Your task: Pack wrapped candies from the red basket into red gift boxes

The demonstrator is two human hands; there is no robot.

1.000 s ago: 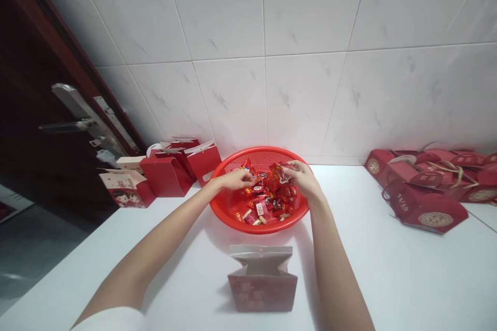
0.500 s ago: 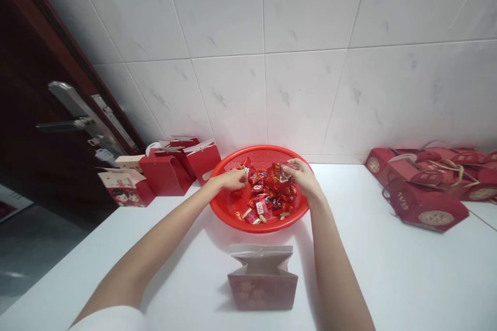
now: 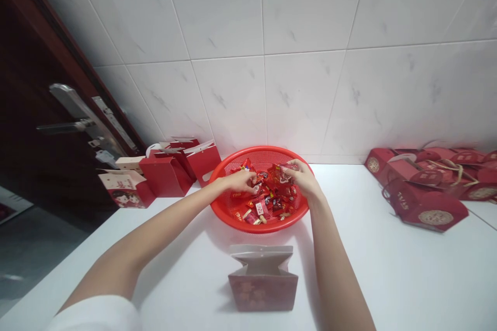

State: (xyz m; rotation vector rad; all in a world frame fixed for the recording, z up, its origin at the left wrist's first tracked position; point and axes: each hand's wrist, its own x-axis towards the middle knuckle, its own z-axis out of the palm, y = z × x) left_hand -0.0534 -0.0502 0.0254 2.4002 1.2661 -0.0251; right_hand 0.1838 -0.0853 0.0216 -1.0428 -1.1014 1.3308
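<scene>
Inside the red plastic basket [image 3: 222, 212] lies a heap of wrapped candies [image 3: 261, 208], mostly red. My right hand [image 3: 303, 178] is over the basket's right side, its thumb and fingers closed on a red candy packet [image 3: 285, 175]. From the left, my left hand [image 3: 241, 182] reaches over the rim with thumb and fingers apart at the candies in the middle. Whether its fingertips touch one is hard to see. In front of the basket a dull red paper gift bag [image 3: 264, 292] stands upright with its top open.
Red gift bags [image 3: 166, 173] stand at the left by the wall. To the right lie several dark red gift boxes [image 3: 427, 204] with cord handles. A tiled wall [image 3: 303, 103] rises behind the white table [image 3: 349, 227], and a dark door [image 3: 23, 98] with a metal handle is at the left.
My left hand has moved right and its fingers have spread from a closed grip. My right hand stays nearly still with the candy packet. The bag has not moved.
</scene>
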